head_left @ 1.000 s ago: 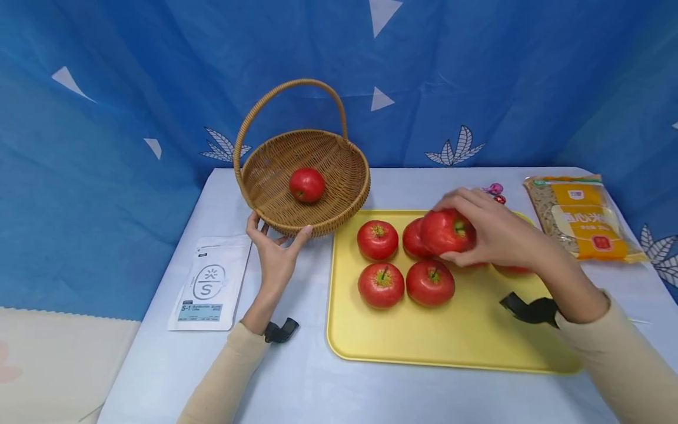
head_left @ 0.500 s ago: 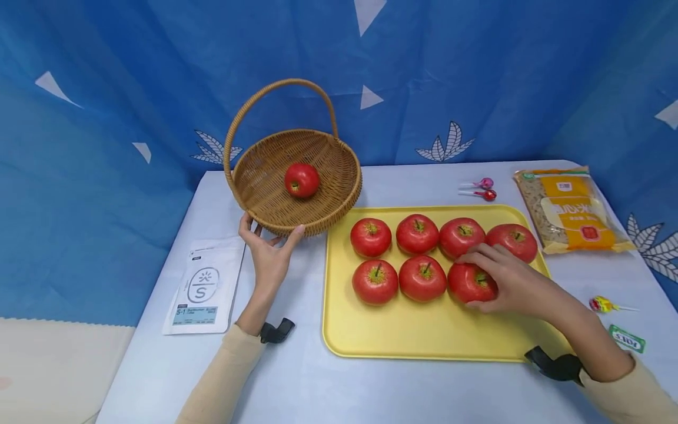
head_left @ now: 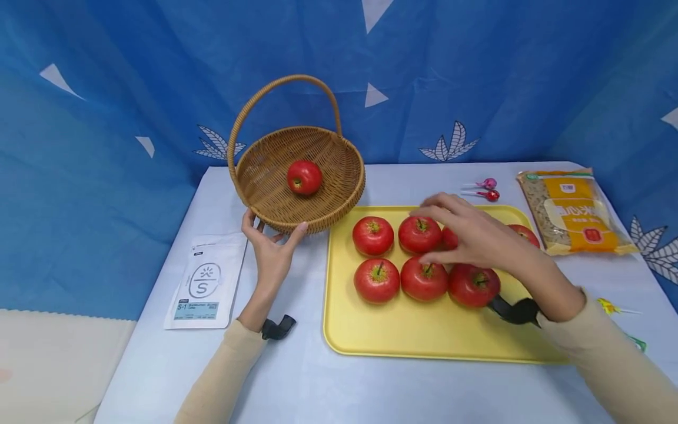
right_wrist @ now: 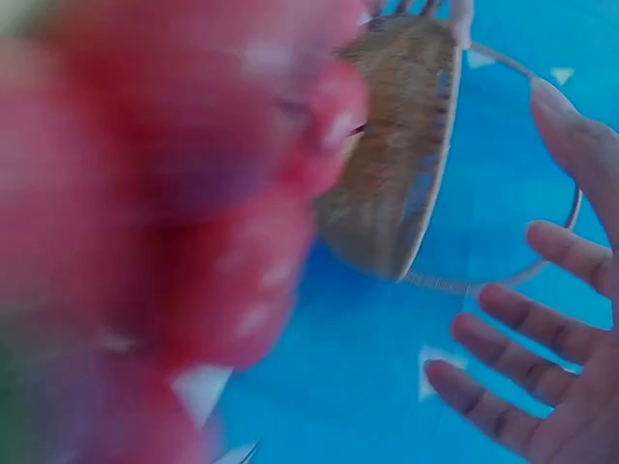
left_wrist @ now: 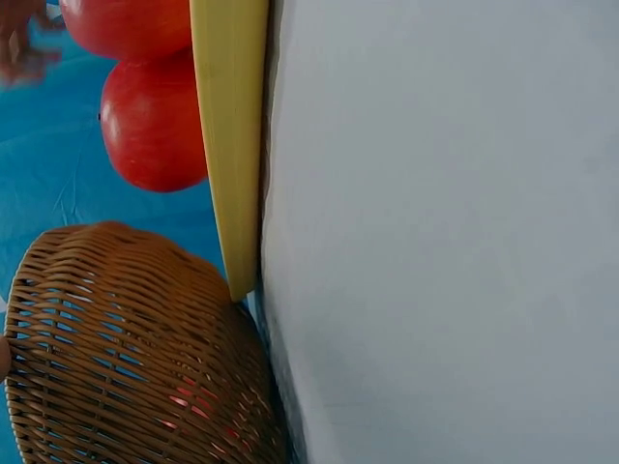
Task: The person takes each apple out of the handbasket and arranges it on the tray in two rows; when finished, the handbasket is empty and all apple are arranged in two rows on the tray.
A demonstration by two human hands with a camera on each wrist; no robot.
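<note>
My left hand (head_left: 271, 253) grips the near rim of a brown wicker basket (head_left: 346, 168), thumb at the rim and fingers reaching under it. The basket leans toward me, with one red apple (head_left: 304, 177) inside and its arched handle standing up. Over a yellow tray (head_left: 413, 335), my right hand (head_left: 471, 234) hovers with fingers spread and nothing between them, as the right wrist view confirms. Red apples stand in two rows there; the front row ends with an apple (head_left: 474, 285) below that hand. The hand partly hides the back row. One basket side (left_wrist: 126, 338) fills the left wrist view's lower corner.
Left of the tray lies a white pouch (head_left: 203, 282). A bag of grain (head_left: 574, 212) is at the back right, near two lollipops (head_left: 487, 195). Another lollipop (head_left: 606, 306) and a small green packet lie by the right sleeve. A blue curtain (head_left: 296, 41) hangs behind.
The right hand lowered an apple to the right end of the tray's front row and let go, then rose leftward with empty fingers. The left hand stays at the basket.
</note>
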